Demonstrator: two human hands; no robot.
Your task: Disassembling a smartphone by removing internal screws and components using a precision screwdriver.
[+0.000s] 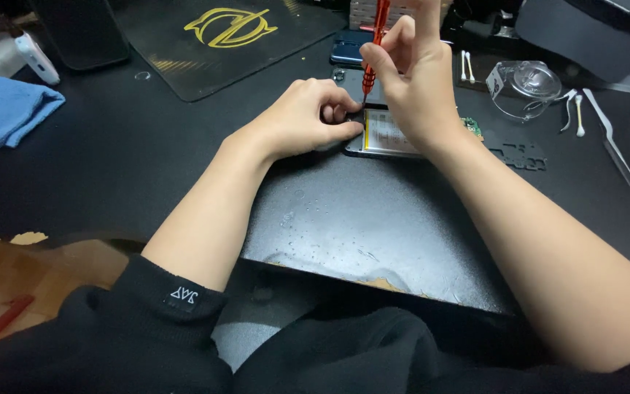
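Both hands (315,117) (touching) on opened phone (384,135)

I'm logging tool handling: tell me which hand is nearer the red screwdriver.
Right. The right hand grips the red screwdriver upright, tip down on the opened phone. The left hand sits just left of the tip, pinching the phone's edge, not touching the tool.
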